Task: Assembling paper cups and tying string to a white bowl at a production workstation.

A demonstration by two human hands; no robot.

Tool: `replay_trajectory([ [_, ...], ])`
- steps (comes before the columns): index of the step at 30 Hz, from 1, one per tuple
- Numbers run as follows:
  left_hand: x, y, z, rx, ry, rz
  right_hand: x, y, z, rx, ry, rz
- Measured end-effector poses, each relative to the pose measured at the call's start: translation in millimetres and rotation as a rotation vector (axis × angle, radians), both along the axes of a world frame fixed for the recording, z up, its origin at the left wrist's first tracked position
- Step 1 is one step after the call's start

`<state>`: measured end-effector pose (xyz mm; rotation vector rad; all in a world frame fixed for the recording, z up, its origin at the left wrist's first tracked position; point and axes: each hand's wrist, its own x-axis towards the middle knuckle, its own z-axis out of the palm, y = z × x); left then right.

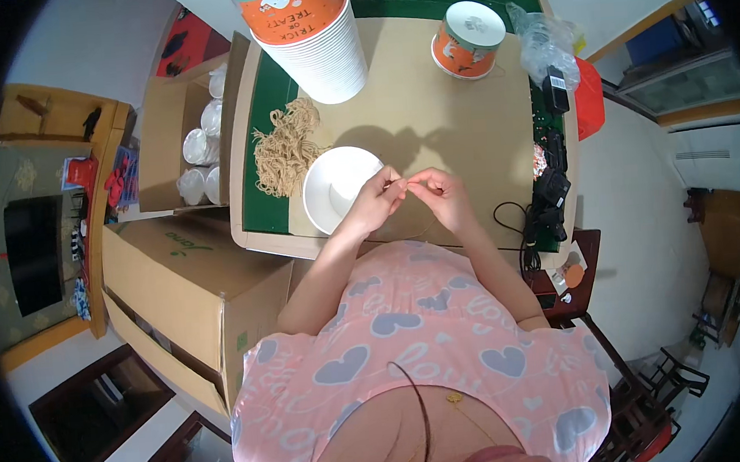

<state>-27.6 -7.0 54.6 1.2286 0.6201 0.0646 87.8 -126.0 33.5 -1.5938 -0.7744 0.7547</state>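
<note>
My left hand (375, 200) and my right hand (441, 196) meet at the fingertips over the table's near side. Both are closed in a pinch on a thin string, and a faint length of it hangs below them. The part between the fingers is too small to make out. Right beside my left hand, partly behind it, is a white paper bucket (323, 191) with its open mouth showing. A loose heap of tan twine (285, 151) lies to the left of that bucket.
A tall stack of orange-printed paper buckets (317, 65) stands at the far left, another bucket (468, 39) at the far right. Black adapters and cables (551, 188) line the right edge, with plastic wrap (545, 47) beyond. Cardboard boxes (195, 275) stand left of the table.
</note>
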Motion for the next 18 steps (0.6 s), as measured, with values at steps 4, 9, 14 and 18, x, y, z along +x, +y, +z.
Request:
replay_trajectory([
  [4, -7.0, -1.1, -1.4, 0.032, 0.012, 0.031, -6.3, 3.0, -2.3, 0.01, 0.082, -0.007],
  [9, -19.6, 3.2, -1.2, 0.329, 0.02, 0.064, -4.8, 2.8, -2.1, 0.025, 0.079, -0.014],
  [14, -55.4, 37.2, 4.7, 0.778, 0.213, 0.006, 9.6, -4.4, -13.5, -0.025, -0.004, -0.106],
  [18, -59.7, 2.4, -5.5, 1.114, 0.128, -0.297, 4.3, -0.6, -9.5, -0.069, 0.097, -0.118],
])
